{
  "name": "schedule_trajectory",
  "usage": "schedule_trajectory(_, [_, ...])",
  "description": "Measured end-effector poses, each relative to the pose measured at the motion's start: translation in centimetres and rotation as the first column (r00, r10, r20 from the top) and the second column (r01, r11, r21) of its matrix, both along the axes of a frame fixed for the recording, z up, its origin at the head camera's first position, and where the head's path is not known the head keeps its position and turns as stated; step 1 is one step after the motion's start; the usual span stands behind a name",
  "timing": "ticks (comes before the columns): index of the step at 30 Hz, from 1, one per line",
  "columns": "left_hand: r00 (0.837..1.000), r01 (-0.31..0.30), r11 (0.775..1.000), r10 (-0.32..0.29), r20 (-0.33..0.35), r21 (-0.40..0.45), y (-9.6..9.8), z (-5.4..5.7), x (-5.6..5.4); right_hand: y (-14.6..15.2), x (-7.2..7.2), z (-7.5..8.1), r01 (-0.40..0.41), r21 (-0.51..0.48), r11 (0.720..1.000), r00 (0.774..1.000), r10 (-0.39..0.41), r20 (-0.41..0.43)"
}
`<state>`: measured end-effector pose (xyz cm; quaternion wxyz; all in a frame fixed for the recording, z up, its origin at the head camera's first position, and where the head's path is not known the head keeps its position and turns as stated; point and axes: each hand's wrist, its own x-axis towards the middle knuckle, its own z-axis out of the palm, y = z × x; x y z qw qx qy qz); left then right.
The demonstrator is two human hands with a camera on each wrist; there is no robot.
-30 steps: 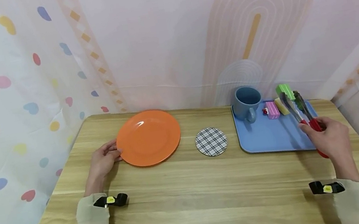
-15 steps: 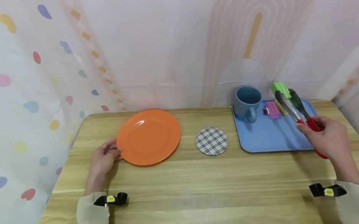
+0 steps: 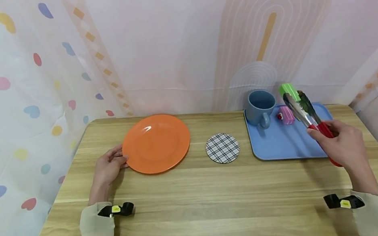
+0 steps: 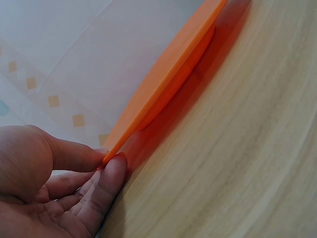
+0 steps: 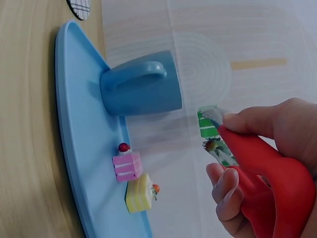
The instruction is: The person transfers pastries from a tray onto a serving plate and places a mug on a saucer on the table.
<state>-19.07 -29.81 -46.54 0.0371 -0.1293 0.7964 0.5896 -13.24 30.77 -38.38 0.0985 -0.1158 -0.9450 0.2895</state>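
Note:
My left hand (image 3: pixel 108 168) pinches the left rim of an orange plate (image 3: pixel 156 144) between thumb and fingers. In the left wrist view the thumb lies over the edge and fingertips sit beneath it. Red-handled metal tongs (image 3: pixel 317 129) are in my right hand (image 3: pixel 345 143), thumb on one arm and fingers round the other. Between the tong tips is a green toy cake slice (image 3: pixel 288 91), raised above the blue tray (image 3: pixel 281 147). On that tray stand a blue mug (image 3: pixel 260 109), a pink toy cake slice (image 3: pixel 286 115) and a yellow one (image 5: pixel 139 194), mostly hidden behind the tongs in the head view.
A round checked coaster (image 3: pixel 222 148) lies on the wooden table (image 3: pixel 203 213) between plate and tray. Behind the table's back edge hangs a patterned curtain (image 3: pixel 171 47), which also runs down both sides.
My right hand has shifted slightly left with the tongs, carrying the green cake slice left and a little up, closer to the mug. The left hand and the plate have stayed in place.

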Motion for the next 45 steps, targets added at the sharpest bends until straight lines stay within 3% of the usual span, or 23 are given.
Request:
schedule_trajectory(25, [1.0, -0.002, 1.0, 0.002, 0.009, -0.003, 0.1, 0.2, 0.1, -2.8, 0.3, 1.3, -0.114, -0.002, 0.993, 0.992, 0.114, -0.049])
schedule_trajectory(45, [1.0, 0.002, 1.0, -0.002, 0.006, -0.006, 0.1, 0.2, 0.1, -5.4, 0.2, 1.5, -0.206, 0.012, 0.978, 0.971, 0.206, -0.124])
